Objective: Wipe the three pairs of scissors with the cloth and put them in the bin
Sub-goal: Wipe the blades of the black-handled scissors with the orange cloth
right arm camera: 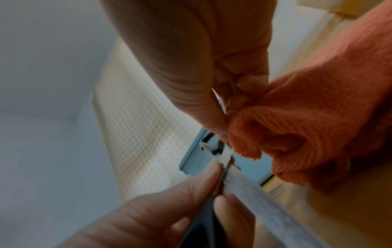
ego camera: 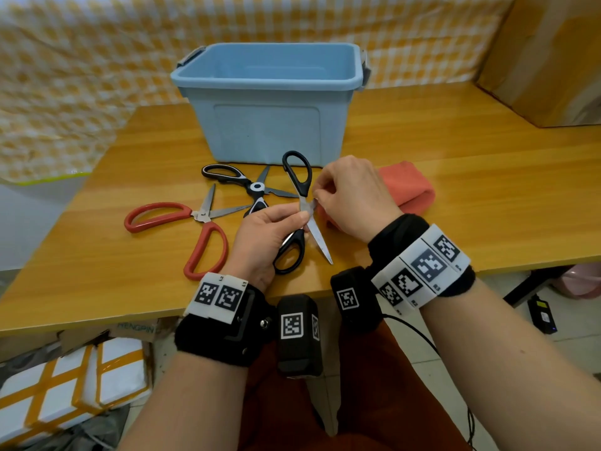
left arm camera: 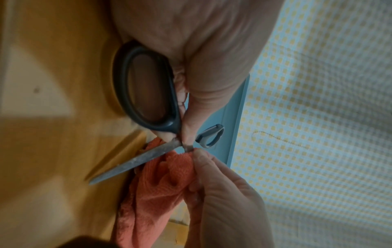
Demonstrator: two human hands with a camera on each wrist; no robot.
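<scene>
Black-handled scissors (ego camera: 297, 177) are spread open above the wooden table (ego camera: 471, 196). My left hand (ego camera: 297, 219) grips them at the pivot, with the lower handle (left arm camera: 146, 90) against its palm. One bare blade (ego camera: 320, 239) points toward me. My right hand (ego camera: 320, 198) pinches the orange cloth (ego camera: 406, 187) onto the metal by the pivot; the cloth (right arm camera: 318, 117) trails to the right under the hand. Red-handled scissors (ego camera: 195, 229) and black-and-white shears (ego camera: 247, 187) lie open on the table to the left. The blue bin (ego camera: 266, 125) stands behind them.
A cardboard box (ego camera: 546, 60) stands at the back right of the table. Yellow checked fabric (ego camera: 81, 76) hangs behind and to the left. The table's front edge (ego camera: 97, 317) runs just under my wrists. White and orange boxes (ego camera: 65, 385) lie on the floor at the lower left.
</scene>
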